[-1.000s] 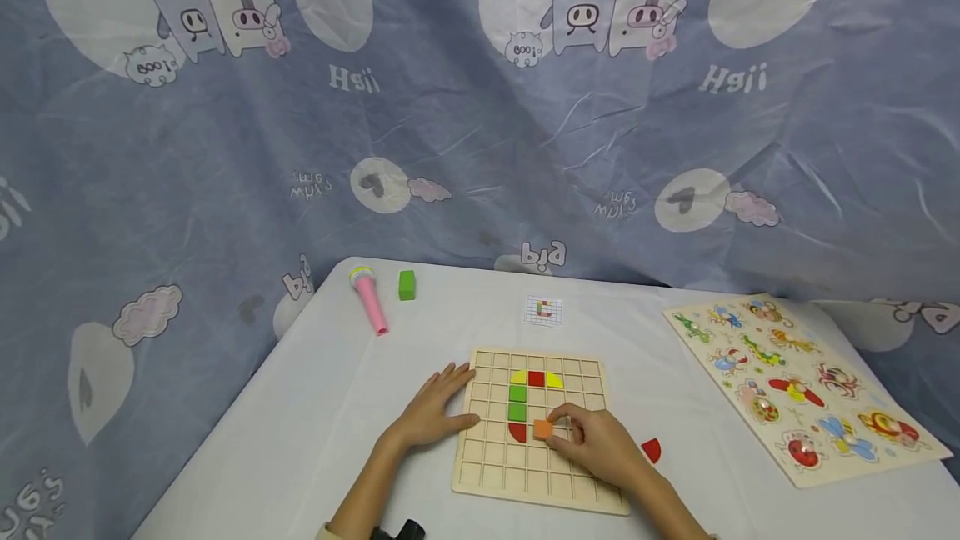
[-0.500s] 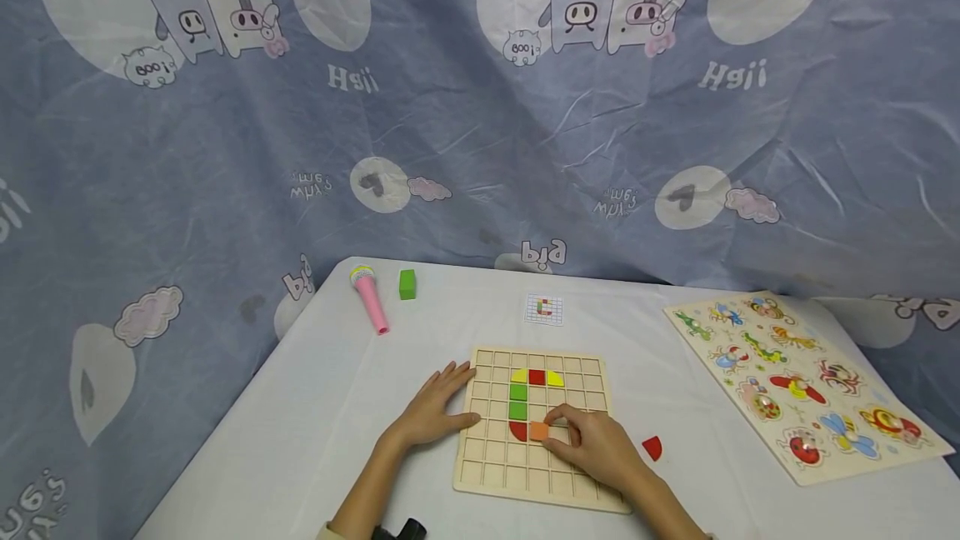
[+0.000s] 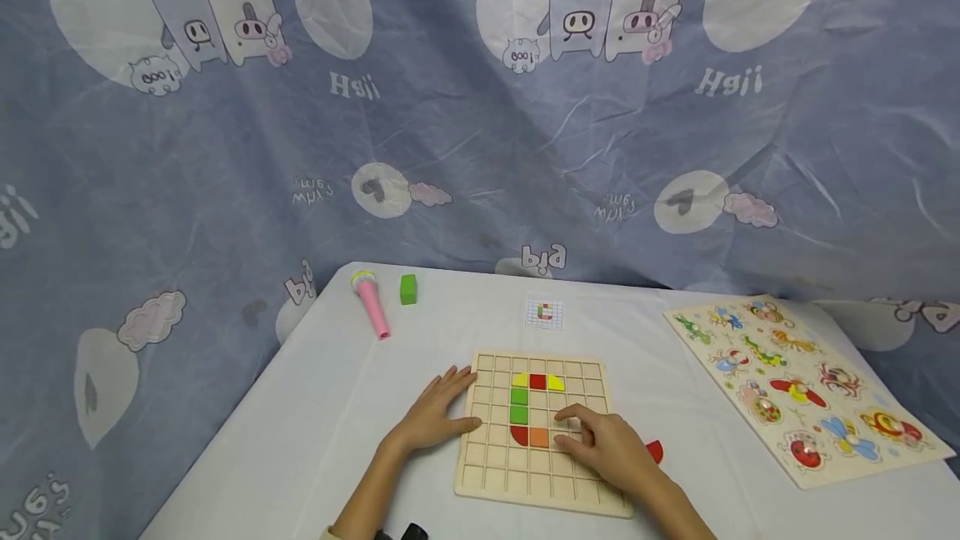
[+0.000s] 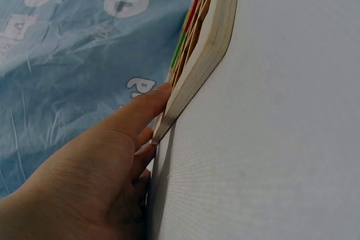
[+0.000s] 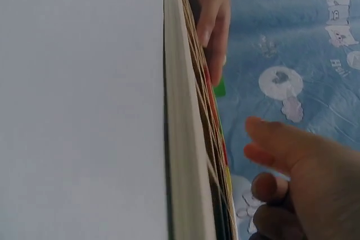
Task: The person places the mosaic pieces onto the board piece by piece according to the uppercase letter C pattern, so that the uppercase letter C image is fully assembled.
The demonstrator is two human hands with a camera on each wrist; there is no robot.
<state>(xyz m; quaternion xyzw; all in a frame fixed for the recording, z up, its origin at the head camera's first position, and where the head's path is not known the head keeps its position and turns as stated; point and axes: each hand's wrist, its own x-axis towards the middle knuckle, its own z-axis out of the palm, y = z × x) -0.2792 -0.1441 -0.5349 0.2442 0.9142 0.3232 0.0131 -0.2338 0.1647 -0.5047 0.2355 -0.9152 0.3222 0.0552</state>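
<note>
A wooden grid board (image 3: 495, 477) lies on the table, with several coloured pieces in its cells. Among them, an orange square (image 3: 538, 437) sits beside a red quarter-round piece (image 3: 520, 436), below two green squares (image 3: 519, 405). At the top of the pattern, a red square (image 3: 537, 382) lies between two yellow quarter-rounds. My left hand (image 3: 433, 413) rests against the board's left edge, fingers extended; the left wrist view shows its thumb on the rim. Just right of the orange square, my right hand (image 3: 609, 447) hovers over the board, thumb and forefinger apart, holding nothing.
Another red quarter-round (image 3: 656, 450) lies right of the board, partly behind the right hand. A small pattern card (image 3: 544, 314) lies beyond the board. At the back left are a pink toy microphone (image 3: 372, 307) and green block (image 3: 408, 289); an insect puzzle board (image 3: 810, 407) lies right.
My right hand slid the orange square left into the cell beside the red quarter-round. It has since let go and drawn back slightly to the right. The left hand has stayed put.
</note>
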